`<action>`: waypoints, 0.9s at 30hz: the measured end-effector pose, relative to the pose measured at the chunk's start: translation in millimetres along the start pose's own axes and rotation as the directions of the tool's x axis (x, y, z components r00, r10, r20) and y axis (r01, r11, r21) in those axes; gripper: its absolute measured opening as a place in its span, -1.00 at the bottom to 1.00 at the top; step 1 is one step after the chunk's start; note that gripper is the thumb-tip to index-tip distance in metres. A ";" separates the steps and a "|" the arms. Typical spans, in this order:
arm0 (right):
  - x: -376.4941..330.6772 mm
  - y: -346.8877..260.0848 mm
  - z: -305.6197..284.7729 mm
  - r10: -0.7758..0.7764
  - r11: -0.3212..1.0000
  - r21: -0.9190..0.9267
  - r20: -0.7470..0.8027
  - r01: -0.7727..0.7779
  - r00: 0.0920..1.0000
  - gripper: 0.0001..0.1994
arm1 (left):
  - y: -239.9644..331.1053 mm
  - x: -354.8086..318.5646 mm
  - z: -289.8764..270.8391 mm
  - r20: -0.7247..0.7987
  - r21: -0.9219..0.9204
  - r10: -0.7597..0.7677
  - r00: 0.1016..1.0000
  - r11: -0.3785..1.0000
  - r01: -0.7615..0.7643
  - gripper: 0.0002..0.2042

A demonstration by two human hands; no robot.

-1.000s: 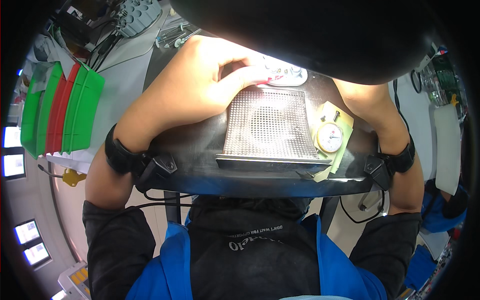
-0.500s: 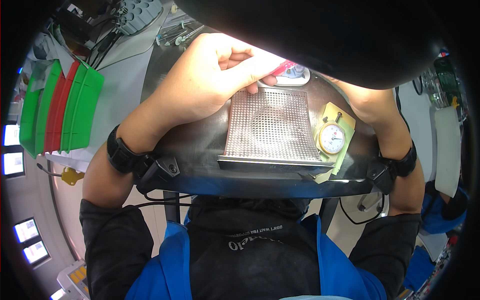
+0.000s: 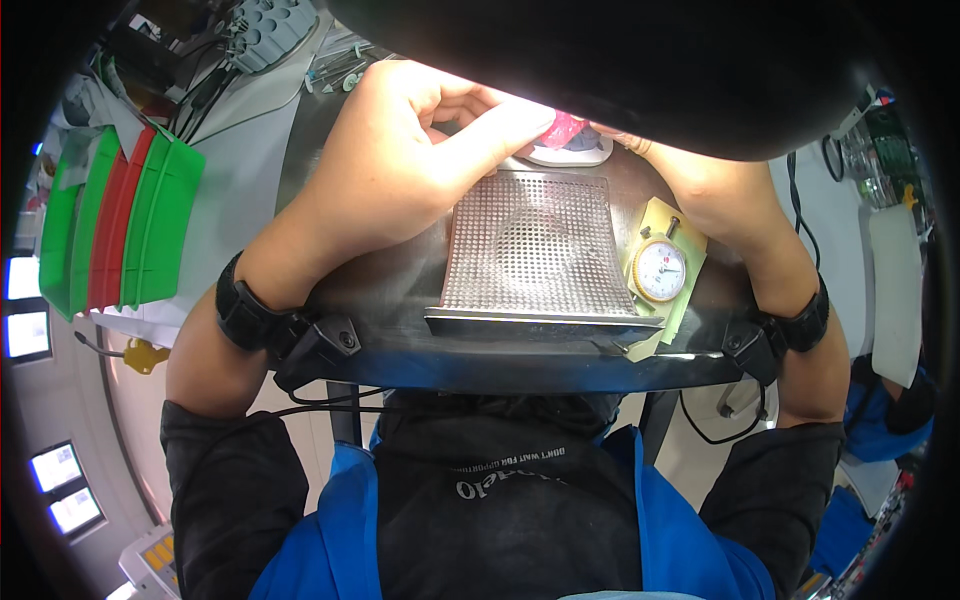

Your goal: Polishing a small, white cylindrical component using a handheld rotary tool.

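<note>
Under a bright light, my left hand (image 3: 400, 150) pinches a glossy pink piece (image 3: 564, 130) between thumb and fingers. The piece's exact kind is unclear. My right hand (image 3: 700, 190) reaches in from the other side, its curled fingertips close to the pink piece. A large black rounded shape (image 3: 640, 70) hides most of those fingers. Below the pink piece lies a small white dish (image 3: 585, 158) with grey-blue content. Nearer me is a perforated metal tray (image 3: 530, 270). To its right, a dial gauge (image 3: 660, 270) rests on yellow-green paper (image 3: 690, 235).
Green and red plastic bins (image 3: 160, 220) stand nested at the left. Several thin metal tools (image 3: 345, 65) lie at the back left, near a grey holder with round holes (image 3: 270, 32). Dark cables (image 3: 800, 205) run down the right side.
The right hand's fingertips have come into sight beside the pink piece. More of the pink piece shows, and my left hand has shifted slightly left in view.
</note>
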State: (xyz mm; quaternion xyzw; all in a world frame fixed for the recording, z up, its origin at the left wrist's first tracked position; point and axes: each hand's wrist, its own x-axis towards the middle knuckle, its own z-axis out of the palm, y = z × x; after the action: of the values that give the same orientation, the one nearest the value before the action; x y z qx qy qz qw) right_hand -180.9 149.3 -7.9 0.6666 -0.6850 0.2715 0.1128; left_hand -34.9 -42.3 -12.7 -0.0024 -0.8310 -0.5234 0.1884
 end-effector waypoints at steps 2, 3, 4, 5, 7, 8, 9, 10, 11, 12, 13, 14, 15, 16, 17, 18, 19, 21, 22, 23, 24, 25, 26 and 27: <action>-5.0 12.3 -4.1 -0.112 0.966 -0.231 0.042 0.119 0.993 -0.79 | -1.8 0.0 0.4 -0.018 0.049 -0.002 1.000 0.999 0.003 -0.78; -8.5 20.2 -4.5 -0.210 0.867 -0.439 0.110 0.237 0.972 -0.79 | -2.9 0.5 1.3 -0.036 0.097 -0.008 0.999 0.995 0.012 -0.78; -13.1 25.5 0.3 -0.209 0.867 -0.438 0.109 0.235 0.972 -0.79 | -3.7 0.7 2.2 -0.035 0.098 -0.009 0.999 0.995 0.013 -0.78; -19.2 30.5 8.1 0.014 0.988 -0.156 -0.005 -0.015 1.000 -0.79 | -4.4 0.9 3.2 -0.062 0.131 0.004 0.998 0.991 0.004 -0.78; -13.0 21.6 11.6 0.261 0.955 0.158 -0.045 -0.252 0.964 -0.79 | -6.5 0.9 3.7 -0.088 0.162 0.019 0.996 0.987 -0.004 -0.78; -7.5 12.7 13.6 0.184 0.971 0.168 -0.087 -0.168 0.979 -0.80 | -8.5 1.2 3.7 -0.105 0.208 0.065 0.992 0.977 -0.042 -0.78; -2.1 5.3 14.5 0.105 0.981 0.175 -0.131 -0.081 0.986 -0.81 | -10.1 1.0 3.3 -0.121 0.256 0.112 0.986 0.963 -0.078 -0.79; -1.7 5.0 14.5 0.105 0.981 0.176 -0.130 -0.081 0.986 -0.81 | -11.7 1.0 2.9 -0.121 0.256 0.111 0.986 0.964 -0.077 -0.79; -1.4 4.8 14.8 0.095 0.981 0.179 -0.116 -0.073 0.989 -0.81 | -13.2 1.2 2.6 -0.118 0.266 0.149 0.982 0.957 -0.114 -0.79; -1.4 5.1 14.6 0.085 0.981 0.183 -0.101 -0.066 0.991 -0.81 | -13.9 1.4 2.8 -0.114 0.274 0.187 0.976 0.950 -0.150 -0.79; -1.2 5.9 14.6 0.075 0.981 0.187 -0.086 -0.058 0.993 -0.81 | -13.5 1.3 3.5 -0.114 0.274 0.186 0.976 0.950 -0.149 -0.79; -0.9 7.2 14.8 0.066 0.980 0.191 -0.071 -0.051 0.995 -0.81 | -12.5 1.3 4.6 -0.120 0.264 0.184 0.976 0.953 -0.147 -0.79; -0.3 9.3 14.6 0.056 0.980 0.194 -0.057 -0.044 0.997 -0.81 | -11.8 1.7 5.3 -0.126 0.253 0.183 0.975 0.956 -0.147 -0.78; 0.6 12.3 14.4 0.046 0.980 0.197 -0.043 -0.037 0.998 -0.81 | -13.1 2.1 5.4 -0.125 0.253 0.183 0.975 0.956 -0.147 -0.78; 1.7 16.2 14.3 0.036 0.979 0.200 -0.029 -0.030 0.999 -0.81 | -15.3 2.6 5.4 -0.112 0.258 0.193 0.975 0.953 -0.159 -0.78; 3.7 21.2 15.0 0.026 0.979 0.204 -0.015 -0.023 1.000 -0.81 | -17.1 2.9 5.0 -0.099 0.263 0.202 0.974 0.950 -0.170 -0.78; 4.2 19.8 13.5 0.027 0.979 0.204 -0.015 -0.023 1.000 -0.81 | -16.2 2.8 5.4 -0.098 0.263 0.201 0.975 0.950 -0.170 -0.78; 5.0 16.9 11.0 0.038 0.975 0.220 -0.023 -0.032 0.999 -0.81 | -13.1 1.8 6.4 -0.079 0.235 0.142 0.987 0.965 -0.120 -0.78; 5.2 15.5 10.0 0.043 0.973 0.227 -0.026 -0.036 0.999 -0.81 | -13.9 1.8 6.6 -0.079 0.235 0.142 0.987 0.965 -0.120 -0.78; 5.5 14.2 9.1 0.049 0.971 0.235 -0.030 -0.040 0.998 -0.81 | -15.5 1.9 6.9 -0.075 0.225 0.159 0.984 0.965 -0.138 -0.78; 5.8 13.4 8.3 0.054 0.969 0.242 -0.033 -0.044 0.998 -0.80 | -16.9 2.3 7.3 -0.072 0.215 0.176 0.982 0.964 -0.157 -0.78; 6.1 12.8 7.7 0.058 0.967 0.250 -0.037 -0.047 0.998 -0.80 | -17.9 2.4 7.1 -0.072 0.215 0.175 0.982 0.964 -0.156 -0.78; 6.4 12.2 7.2 0.063 0.965 0.258 -0.040 -0.050 0.997 -0.80 | -19.0 2.2 6.3 -0.060 0.234 0.184 0.981 0.958 -0.165 -0.78; 6.5 11.7 6.7 0.069 0.963 0.264 -0.044 -0.055 0.997 -0.80 | -19.4 2.4 6.1 -0.047 0.252 0.193 0.980 0.952 -0.175 -0.78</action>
State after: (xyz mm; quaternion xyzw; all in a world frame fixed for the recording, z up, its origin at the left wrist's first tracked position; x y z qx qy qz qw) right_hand -191.5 139.9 -12.6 0.6466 -0.6601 0.3809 0.0330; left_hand -42.8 -46.2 -31.1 -0.0376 -0.8785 -0.3958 0.2648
